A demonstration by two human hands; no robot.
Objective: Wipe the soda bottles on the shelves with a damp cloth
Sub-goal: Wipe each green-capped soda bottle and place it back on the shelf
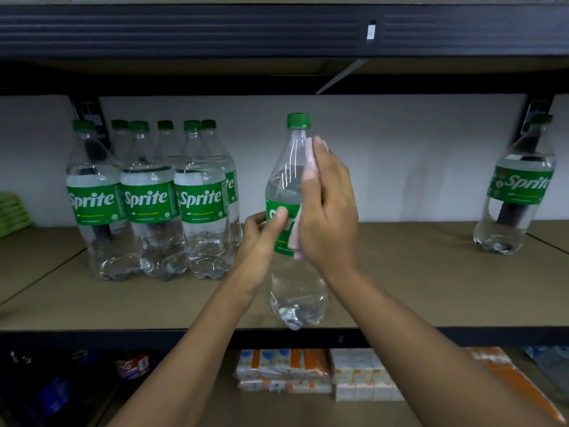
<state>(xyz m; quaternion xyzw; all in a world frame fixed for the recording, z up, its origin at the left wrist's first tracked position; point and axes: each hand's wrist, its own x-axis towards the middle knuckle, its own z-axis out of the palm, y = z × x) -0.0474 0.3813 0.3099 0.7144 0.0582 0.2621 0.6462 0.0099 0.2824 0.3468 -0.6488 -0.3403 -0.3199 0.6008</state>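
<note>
A clear Sprite bottle point(288, 177) with a green cap is held up in front of the middle shelf point(400, 291). My left hand point(261, 238) grips it at the green label, thumb across the front. Against the bottle's right side, my right hand point(329, 208) presses a pale pink cloth point(308, 155), fingers straight; the cloth shows at the fingertips and below the palm. Several more Sprite bottles point(147, 201) stand grouped at the left of the shelf. A single Sprite bottle point(517, 186) stands at the far right.
Folded green cloths point(12, 214) lie at the shelf's left edge. A dark shelf beam point(215, 32) runs overhead. On the lower shelf lie packs of small cartons point(308, 374), orange packets point(511, 377) and dark items at the left point(132, 365).
</note>
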